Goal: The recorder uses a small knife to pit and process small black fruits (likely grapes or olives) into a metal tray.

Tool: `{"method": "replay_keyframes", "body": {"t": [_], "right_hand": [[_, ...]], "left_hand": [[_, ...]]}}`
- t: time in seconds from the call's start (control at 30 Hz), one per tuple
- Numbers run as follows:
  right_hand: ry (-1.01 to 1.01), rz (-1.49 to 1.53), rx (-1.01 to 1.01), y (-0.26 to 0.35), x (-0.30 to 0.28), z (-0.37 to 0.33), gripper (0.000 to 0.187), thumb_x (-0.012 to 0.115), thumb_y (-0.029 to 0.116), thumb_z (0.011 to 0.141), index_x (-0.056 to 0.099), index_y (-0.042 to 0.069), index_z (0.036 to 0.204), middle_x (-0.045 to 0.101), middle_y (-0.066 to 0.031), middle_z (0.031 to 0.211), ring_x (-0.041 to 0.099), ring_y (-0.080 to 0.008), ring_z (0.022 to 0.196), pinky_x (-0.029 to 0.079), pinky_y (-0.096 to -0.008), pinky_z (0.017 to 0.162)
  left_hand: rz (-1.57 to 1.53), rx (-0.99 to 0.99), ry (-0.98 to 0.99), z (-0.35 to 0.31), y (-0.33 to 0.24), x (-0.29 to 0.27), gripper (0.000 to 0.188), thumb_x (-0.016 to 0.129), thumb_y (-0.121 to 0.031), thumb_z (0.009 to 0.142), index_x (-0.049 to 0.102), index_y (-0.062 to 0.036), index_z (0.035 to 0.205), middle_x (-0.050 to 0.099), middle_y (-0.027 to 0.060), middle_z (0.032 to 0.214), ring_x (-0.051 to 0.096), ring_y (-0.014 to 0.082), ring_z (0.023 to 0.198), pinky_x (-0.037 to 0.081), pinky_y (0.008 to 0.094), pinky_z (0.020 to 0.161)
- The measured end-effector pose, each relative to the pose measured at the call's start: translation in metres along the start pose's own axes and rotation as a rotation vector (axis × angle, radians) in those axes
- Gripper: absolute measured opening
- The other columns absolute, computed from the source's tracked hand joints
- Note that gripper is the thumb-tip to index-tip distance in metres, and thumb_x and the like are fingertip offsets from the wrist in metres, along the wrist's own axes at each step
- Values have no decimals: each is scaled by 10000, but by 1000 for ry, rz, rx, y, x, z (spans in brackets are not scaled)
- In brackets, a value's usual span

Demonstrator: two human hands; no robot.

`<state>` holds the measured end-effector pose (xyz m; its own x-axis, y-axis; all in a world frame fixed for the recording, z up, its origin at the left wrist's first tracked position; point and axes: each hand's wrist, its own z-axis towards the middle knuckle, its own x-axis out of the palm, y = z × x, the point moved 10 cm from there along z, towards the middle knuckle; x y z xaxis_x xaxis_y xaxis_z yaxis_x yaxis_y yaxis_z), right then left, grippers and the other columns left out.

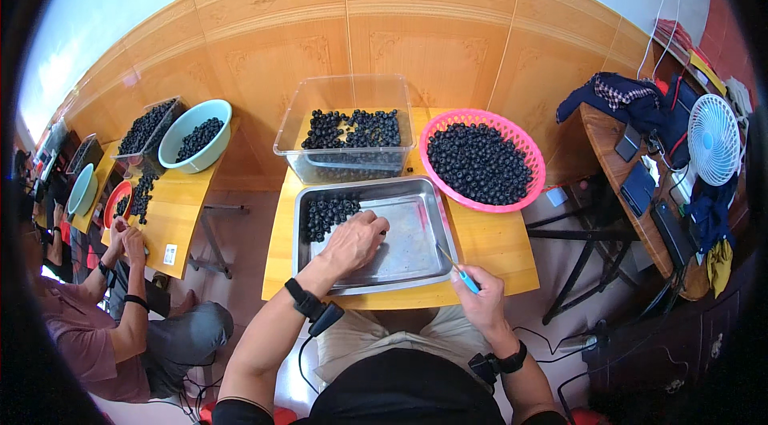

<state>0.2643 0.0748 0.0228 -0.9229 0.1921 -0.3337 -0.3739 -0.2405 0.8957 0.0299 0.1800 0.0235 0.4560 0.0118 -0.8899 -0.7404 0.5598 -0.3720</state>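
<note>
A shallow metal tray [448, 237] lies on the yellow table in front of me. Small dark round balls [326, 217], like berries, are heaped in its far left corner. My left hand [358, 241] is over the middle of the tray, just right of that heap. Its fingers are curled together, and whatever they hold is hidden. At the tray's right near corner, my right hand [482, 297] is closed round the blue handle of a thin pointed hand tool [467, 281]. The tool's slim metal shaft points up and left over the tray's rim.
Behind the tray stands a clear plastic bin [344, 165] with dark balls in it. A pink basket [538, 177] full of them sits at the right. A person [88, 321] works at another table on the left. A side table [596, 133] holds a fan [714, 139], clothes and devices.
</note>
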Motion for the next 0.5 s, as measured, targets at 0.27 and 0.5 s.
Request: {"method": "replay_keyframes", "body": {"t": [0.27, 0.5], "right_hand": [[50, 94, 8, -10, 20, 1, 245, 766, 154, 941, 737, -53, 1068, 672, 3, 809, 568, -50, 733, 472, -236, 648], [146, 90, 3, 5, 43, 7, 242, 745, 142, 954, 727, -59, 1087, 653, -23, 754, 562, -59, 699, 468, -256, 614]], "left_hand": [[-629, -292, -93, -34, 16, 3, 138, 767, -78, 901, 713, -22, 1015, 721, 100, 915, 686, 181, 798, 553, 330, 721], [-1385, -465, -230, -59, 18, 24, 151, 748, -37, 948, 728, 3, 1093, 739, 50, 933, 712, 115, 829, 584, 252, 739]]}}
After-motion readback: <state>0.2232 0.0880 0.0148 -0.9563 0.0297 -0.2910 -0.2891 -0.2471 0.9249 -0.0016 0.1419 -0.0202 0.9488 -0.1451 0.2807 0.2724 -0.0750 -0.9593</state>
